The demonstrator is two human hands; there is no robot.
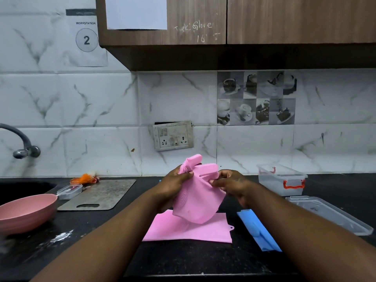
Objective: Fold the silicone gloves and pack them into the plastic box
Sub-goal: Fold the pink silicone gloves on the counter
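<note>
I hold a pink silicone glove (pixel 198 197) up above the black counter, its fingers pointing up and its bristled palm turned left. My left hand (pixel 175 185) grips its left edge near the bristles. My right hand (pixel 228 181) pinches its right edge by the finger slits. A second pink glove (pixel 195 231) lies flat on the counter just below. A blue glove (pixel 259 231) lies to its right. The clear plastic box (pixel 281 180) with red latches stands open at the back right, and its clear lid (pixel 327 214) lies in front of it.
A pink bowl (pixel 24 212) sits at the left by the sink. Behind it lie a grey cutting board (pixel 99 194), a small clear container (pixel 69 191) and an orange item (pixel 84 179). A tap (pixel 22 147) juts from the left wall. Wall cabinets hang overhead.
</note>
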